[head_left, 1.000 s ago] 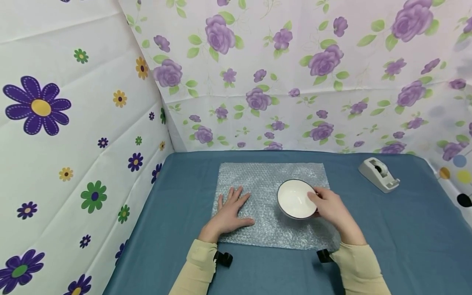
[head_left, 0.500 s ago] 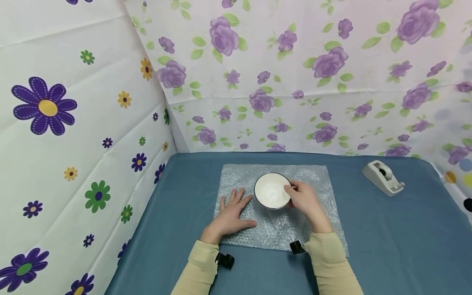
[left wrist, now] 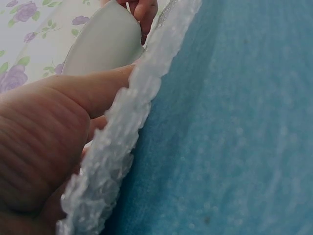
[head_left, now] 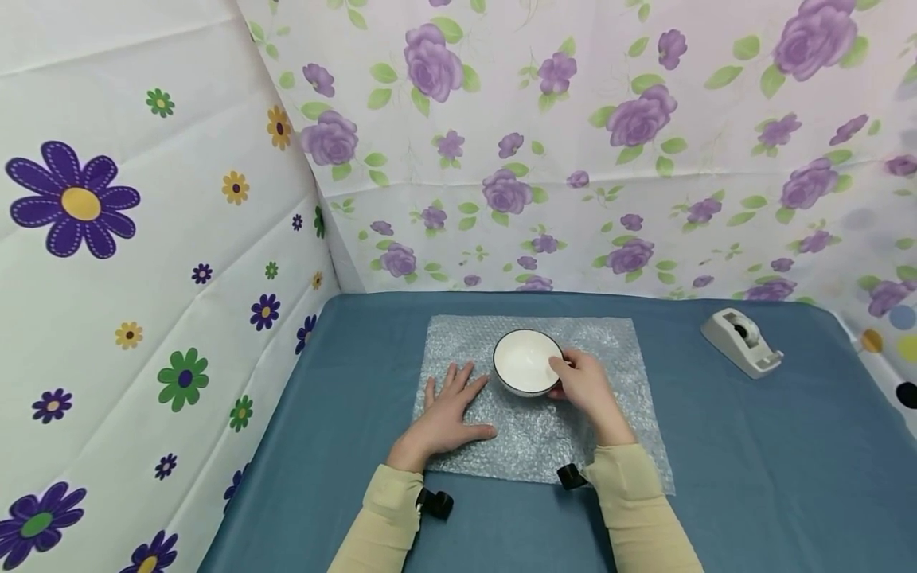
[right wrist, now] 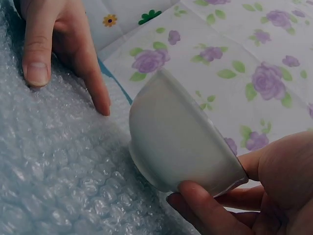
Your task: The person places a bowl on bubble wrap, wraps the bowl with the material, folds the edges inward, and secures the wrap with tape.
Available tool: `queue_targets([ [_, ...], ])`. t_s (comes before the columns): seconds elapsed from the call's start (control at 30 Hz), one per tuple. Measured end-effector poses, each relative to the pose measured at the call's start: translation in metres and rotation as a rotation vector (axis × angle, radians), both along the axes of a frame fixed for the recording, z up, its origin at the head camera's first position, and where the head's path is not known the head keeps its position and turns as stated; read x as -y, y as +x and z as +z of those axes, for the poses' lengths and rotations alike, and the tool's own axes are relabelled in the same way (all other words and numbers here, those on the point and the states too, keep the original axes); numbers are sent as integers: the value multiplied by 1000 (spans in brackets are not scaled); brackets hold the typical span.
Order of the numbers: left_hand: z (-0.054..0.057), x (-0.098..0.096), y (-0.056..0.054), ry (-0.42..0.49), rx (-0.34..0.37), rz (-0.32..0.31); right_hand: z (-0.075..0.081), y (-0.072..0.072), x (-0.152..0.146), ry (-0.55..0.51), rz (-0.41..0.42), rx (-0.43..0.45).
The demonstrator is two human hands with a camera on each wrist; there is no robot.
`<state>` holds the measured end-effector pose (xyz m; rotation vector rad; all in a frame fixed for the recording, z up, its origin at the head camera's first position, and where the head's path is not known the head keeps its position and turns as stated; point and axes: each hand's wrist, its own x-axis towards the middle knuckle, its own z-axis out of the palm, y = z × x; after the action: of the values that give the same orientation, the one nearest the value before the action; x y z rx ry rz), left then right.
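A white bowl [head_left: 528,362] with a dark rim is over the middle of a sheet of bubble wrap [head_left: 523,446]. My right hand [head_left: 589,391] grips it from the right, thumb over the rim and fingers beneath, as the right wrist view shows; there the bowl [right wrist: 181,137] is close over the wrap. Flat on the left part of the sheet rests my left hand [head_left: 447,418], fingers spread and straight, just left of the bowl. In the left wrist view the sheet's edge [left wrist: 127,117] stands across the picture beside the hand [left wrist: 44,132], with the bowl [left wrist: 105,41] behind.
A white tape dispenser [head_left: 741,342] stands at the right rear of the blue-covered table [head_left: 774,461]. Flowered cloths hang behind the table [head_left: 501,143] and along its left side [head_left: 143,278].
My right hand has carried the bowl leftward and a little back, to above the middle of the bubble wrap, slowing in the last half second. The left hand has stayed in place.
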<state>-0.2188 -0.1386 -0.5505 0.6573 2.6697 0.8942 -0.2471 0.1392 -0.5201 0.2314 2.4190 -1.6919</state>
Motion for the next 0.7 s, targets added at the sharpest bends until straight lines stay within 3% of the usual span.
queue_targets([
  [0.7,5,-2,2,13,3,6,-4,2,-6,44,36,59],
])
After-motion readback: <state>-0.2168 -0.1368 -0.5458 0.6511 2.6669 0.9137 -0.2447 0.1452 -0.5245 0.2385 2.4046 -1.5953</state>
